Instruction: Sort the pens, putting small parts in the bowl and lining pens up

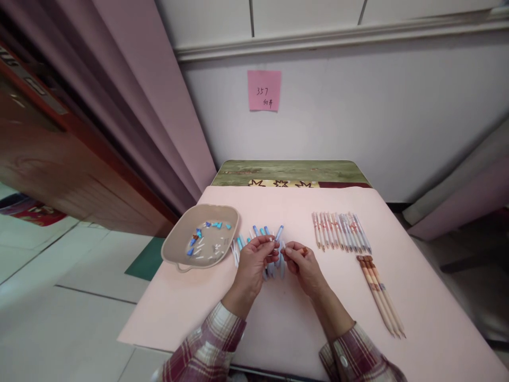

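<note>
Over the middle of the table, my left hand (253,261) and my right hand (305,267) face each other with fingertips pinched close together. Between them a small pale, thin piece partly shows; the fingers hide most of it. A small brown spot shows at my right fingers, too small to name. Beneath and behind the hands lies a loose bunch of blue and white pens (240,243), partly covered by my left hand. A beige plastic basin (170,249) stands left of the hands, with blue and brown small parts (191,251) and short white sticks (199,248) in it.
At the right lies a row of pens with printed barrels (338,232). Nearer me are several brown-topped pens (382,297). A pale pink cloth (294,329) covers the table, whose green far end (286,170) meets the wall. A pink note (264,90) hangs above.
</note>
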A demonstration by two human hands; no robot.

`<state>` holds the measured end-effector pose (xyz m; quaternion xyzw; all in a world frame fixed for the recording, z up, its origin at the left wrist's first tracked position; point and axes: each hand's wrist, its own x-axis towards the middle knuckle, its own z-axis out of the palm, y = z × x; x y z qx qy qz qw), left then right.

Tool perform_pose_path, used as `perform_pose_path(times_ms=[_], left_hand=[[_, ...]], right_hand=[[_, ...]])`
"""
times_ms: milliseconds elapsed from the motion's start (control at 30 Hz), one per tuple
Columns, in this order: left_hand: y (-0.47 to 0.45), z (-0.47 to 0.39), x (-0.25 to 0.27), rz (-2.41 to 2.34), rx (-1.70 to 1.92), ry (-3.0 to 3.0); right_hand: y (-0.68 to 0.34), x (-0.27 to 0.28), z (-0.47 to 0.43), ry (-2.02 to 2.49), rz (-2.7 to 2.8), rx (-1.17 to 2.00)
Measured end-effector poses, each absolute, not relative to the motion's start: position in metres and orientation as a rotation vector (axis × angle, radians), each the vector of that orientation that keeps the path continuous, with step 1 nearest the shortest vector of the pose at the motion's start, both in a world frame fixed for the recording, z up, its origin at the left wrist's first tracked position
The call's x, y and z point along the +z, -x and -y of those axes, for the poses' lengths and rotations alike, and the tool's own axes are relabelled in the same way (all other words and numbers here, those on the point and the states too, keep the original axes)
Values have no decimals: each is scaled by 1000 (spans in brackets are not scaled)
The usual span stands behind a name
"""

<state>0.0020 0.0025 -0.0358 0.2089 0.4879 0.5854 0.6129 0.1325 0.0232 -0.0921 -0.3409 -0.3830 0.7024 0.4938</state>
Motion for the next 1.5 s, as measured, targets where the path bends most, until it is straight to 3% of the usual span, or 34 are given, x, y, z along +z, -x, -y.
perform_pose_path(times_ms=[467,667,867,1100,1500], left_hand=[[6,2,-31,-1214,1386,-716],[90,-16,-15,-1587,1760,-958],[127,-18,-21,-1942,1623,-882],[58,0,-15,-1191,1393,-567],[30,2,-20,-945,1282,-333]], right_hand=[[-134,-90,-20,925,1139,1691],[-134,-93,-22,989,1073,1602],[-134,-95,-22,951,1019,1635],[-133,-95,-23,844,789,1721],[-133,-90,-26,843,731,1691]])
